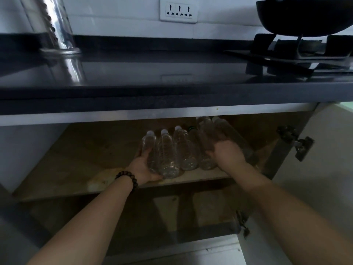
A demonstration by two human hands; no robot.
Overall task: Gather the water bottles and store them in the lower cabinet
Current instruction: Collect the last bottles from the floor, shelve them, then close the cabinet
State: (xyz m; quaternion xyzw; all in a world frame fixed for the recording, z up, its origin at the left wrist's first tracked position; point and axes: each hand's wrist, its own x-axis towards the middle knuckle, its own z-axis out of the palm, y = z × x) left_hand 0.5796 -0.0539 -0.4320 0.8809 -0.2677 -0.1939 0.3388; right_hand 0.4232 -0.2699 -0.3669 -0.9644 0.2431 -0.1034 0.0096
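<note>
Several clear water bottles [184, 148] with white caps lie side by side on the upper shelf [80, 159] of the open lower cabinet, caps pointing to the back. My left hand [143, 167], with a bead bracelet at the wrist, cups the bases of the two leftmost bottles [164, 150]. My right hand [227, 152] rests over the rightmost bottles [207, 131], which lie tilted and partly on top of the row. A dark-capped bottle [192, 129] shows between them.
The dark countertop [152, 73] overhangs the cabinet. A steel vessel [59, 25] stands at its left and a stove with a black wok [303, 14] at its right. The open cabinet door [324, 150] with hinges is at right. A lower shelf [152, 222] sits beneath.
</note>
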